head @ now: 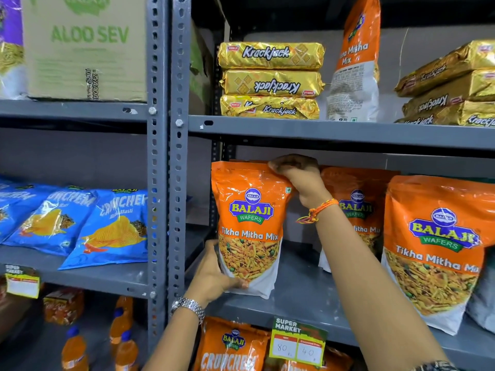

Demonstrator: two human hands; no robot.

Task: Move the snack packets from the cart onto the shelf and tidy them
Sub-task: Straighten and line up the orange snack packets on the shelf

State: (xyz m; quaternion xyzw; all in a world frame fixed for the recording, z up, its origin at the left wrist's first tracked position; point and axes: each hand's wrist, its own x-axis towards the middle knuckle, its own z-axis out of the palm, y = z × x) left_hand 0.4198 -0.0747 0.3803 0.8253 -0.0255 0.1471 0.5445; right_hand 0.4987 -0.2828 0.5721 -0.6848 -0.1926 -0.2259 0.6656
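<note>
An orange Tikha Mitha Mix packet (pixel 250 226) stands upright on the grey middle shelf (pixel 302 298). The right hand (pixel 297 175) pinches its top edge at 1 o'clock; the left hand (pixel 214 274) is clasped around its bottom corner at 7 o'clock. Two matching packets (pixel 439 247) stand at 3 o'clock. Stacked Krackjack biscuit packs (pixel 270 79) fill the shelf above.

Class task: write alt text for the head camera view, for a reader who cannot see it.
Two hands stand an orange Tikha Mitha Mix packet upright on a grey metal shelf: the left hand at its base, the right hand pinching its top. Matching packets stand to the right.
</note>
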